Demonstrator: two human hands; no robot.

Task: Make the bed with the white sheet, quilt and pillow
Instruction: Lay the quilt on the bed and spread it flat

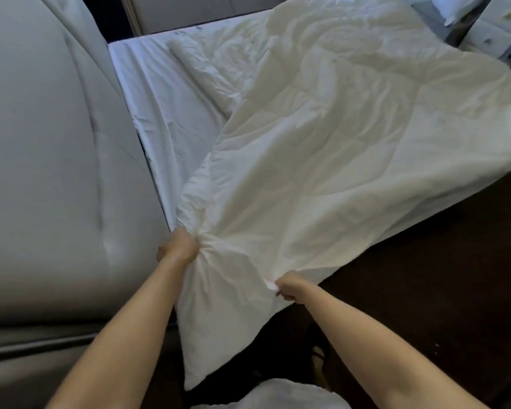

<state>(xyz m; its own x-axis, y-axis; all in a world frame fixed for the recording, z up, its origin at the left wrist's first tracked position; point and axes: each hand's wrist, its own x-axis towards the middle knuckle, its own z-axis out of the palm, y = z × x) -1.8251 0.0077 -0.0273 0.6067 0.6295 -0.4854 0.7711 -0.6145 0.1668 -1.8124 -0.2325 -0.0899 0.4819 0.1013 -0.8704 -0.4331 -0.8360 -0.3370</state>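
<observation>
Both forearms (136,329) are bare, with no sleeves, watch or rings showing. A white garment (278,394) shows below, behind the fingers.

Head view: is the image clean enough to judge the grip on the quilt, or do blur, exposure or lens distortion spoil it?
Head view: soft overall, wide-angle bending at the edges; the quilt is bright but its folds read; the floor is nearly black; left hand and right hand both clearly bunch fabric.
</observation>
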